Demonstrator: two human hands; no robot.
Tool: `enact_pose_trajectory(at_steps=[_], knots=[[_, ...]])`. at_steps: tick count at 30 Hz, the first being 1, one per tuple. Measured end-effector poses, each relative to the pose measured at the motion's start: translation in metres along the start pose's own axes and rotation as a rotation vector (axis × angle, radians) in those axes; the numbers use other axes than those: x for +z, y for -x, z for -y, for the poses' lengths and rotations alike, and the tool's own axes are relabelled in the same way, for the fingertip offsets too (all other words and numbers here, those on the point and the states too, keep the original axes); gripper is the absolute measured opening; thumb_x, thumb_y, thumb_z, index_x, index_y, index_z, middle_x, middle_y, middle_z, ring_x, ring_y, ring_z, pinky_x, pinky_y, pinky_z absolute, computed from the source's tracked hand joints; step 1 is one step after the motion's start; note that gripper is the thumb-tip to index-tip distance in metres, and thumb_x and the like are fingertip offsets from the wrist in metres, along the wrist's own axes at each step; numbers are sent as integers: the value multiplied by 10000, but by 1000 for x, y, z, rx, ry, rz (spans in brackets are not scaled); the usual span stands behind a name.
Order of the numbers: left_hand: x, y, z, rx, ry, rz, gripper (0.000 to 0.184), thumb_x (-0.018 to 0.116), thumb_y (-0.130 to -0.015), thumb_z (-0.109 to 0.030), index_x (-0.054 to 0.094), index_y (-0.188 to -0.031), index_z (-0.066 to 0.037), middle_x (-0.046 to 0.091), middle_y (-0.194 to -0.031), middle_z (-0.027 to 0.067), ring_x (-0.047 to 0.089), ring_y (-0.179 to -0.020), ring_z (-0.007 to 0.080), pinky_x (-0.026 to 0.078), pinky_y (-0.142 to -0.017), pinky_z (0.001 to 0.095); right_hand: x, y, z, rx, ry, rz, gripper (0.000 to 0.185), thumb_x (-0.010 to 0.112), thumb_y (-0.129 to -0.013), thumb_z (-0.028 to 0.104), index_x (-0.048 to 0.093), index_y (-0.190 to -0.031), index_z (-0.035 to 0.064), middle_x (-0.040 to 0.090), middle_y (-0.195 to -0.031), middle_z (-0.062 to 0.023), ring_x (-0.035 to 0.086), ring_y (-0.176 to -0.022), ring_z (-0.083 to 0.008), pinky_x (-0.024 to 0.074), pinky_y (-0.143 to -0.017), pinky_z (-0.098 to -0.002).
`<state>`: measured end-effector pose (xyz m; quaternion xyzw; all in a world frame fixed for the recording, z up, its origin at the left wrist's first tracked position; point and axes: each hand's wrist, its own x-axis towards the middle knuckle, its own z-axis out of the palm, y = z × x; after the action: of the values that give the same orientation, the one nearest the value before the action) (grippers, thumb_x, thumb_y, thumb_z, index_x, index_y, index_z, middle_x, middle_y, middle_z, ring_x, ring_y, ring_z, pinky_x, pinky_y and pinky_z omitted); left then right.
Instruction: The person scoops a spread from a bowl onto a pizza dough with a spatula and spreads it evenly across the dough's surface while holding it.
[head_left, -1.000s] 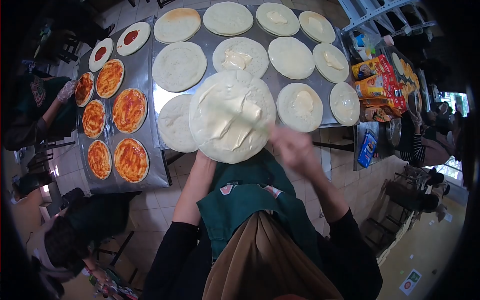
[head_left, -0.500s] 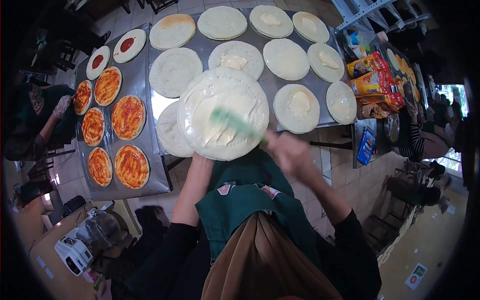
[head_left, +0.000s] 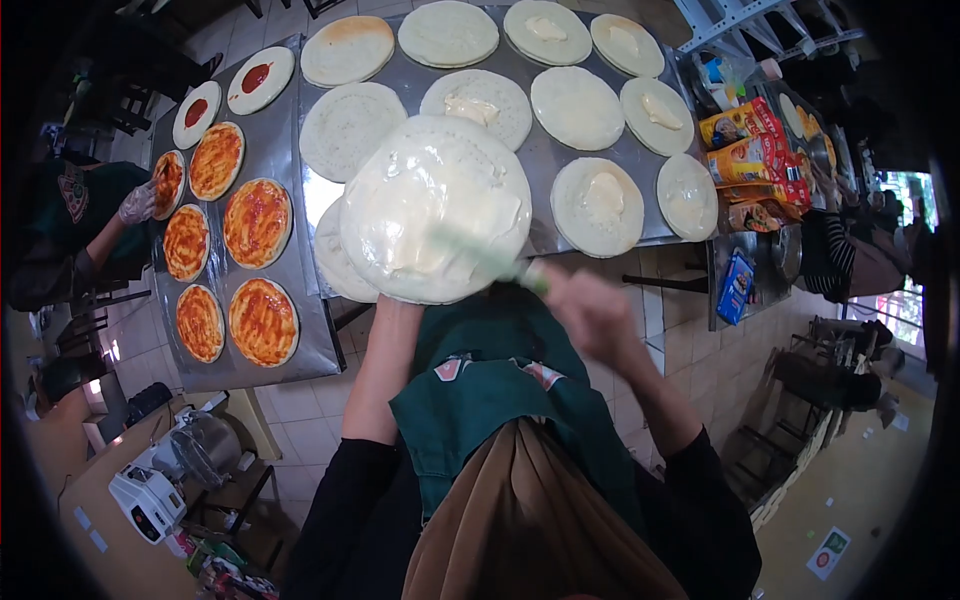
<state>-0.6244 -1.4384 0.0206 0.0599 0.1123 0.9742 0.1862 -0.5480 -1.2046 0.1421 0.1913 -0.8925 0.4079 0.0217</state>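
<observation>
A round pizza base (head_left: 400,190) with a glossy, creamy white spread is held up over the near edge of the table. My left hand (head_left: 400,312) supports it from below, its fingers hidden under the dough. My right hand (head_left: 592,308) is closed round the handle of a green spatula (head_left: 480,255), smeared by motion. The spatula's head lies over the spread on the base's right half. Just behind, another pizza base (head_left: 475,105) carries a dollop of the same spread. A plain base (head_left: 335,262) is partly covered by the raised one.
More bases, several with dollops, cover the metal table (head_left: 535,195). On the left tray (head_left: 262,365) lie bases with red sauce, where a co-worker's gloved hand (head_left: 138,204) touches one. Food pouches (head_left: 745,160) and a blue packet (head_left: 735,288) sit at the right.
The raised pizza base has shifted slightly left and tilted, with its spread catching more light. My right hand has moved a little right and down with the spatula. The co-worker's gloved hand has moved right.
</observation>
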Motion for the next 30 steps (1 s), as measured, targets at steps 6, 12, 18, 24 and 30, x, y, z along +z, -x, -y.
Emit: enact_pose_trajectory(at_steps=[6, 12, 18, 24, 30], knots=[[8, -9, 3, 30, 18, 46, 661, 493, -900, -505, 365, -1409, -103, 442, -1400, 114, 442, -1267, 313, 370, -1060, 502, 9, 6, 17, 20, 99, 61, 432, 610, -809, -15, 631, -1212, 139, 538, -673, -72, 575, -599, -194, 473, -544, -320], [8, -8, -2, 34, 39, 62, 668, 497, -896, -508, 363, -1410, -102, 439, -1403, 113, 436, -1272, 316, 367, -1062, 504, -3, -20, -14, 173, -86, -253, 375, 611, -803, -30, 643, -1169, 42, 532, -648, -100, 533, -549, -207, 447, -521, -313], [14, -20, -3, 83, 51, 98, 674, 500, -893, -511, 362, -1411, -101, 437, -1405, 113, 430, -1276, 318, 364, -1063, 505, 21, 11, 15, -26, -22, -5, 452, 651, -786, -29, 626, -1218, 103, 524, -654, -73, 516, -536, -168, 446, -512, -310], [20, -20, -5, 86, 74, 144, 681, 504, -890, -513, 360, -1412, -100, 434, -1408, 113, 424, -1281, 320, 361, -1065, 507, 18, -4, -23, 84, -92, -230, 363, 630, -827, -20, 626, -1187, 26, 528, -680, -102, 491, -562, -141, 404, -515, -290], [24, -18, -2, 106, 89, 157, 687, 507, -887, -516, 358, -1413, -99, 431, -1410, 113, 418, -1286, 322, 358, -1066, 508, 49, -7, 10, 213, -533, -208, 374, 603, -868, 19, 597, -1241, 44, 600, -781, -1, 496, -592, -87, 423, -529, -235]])
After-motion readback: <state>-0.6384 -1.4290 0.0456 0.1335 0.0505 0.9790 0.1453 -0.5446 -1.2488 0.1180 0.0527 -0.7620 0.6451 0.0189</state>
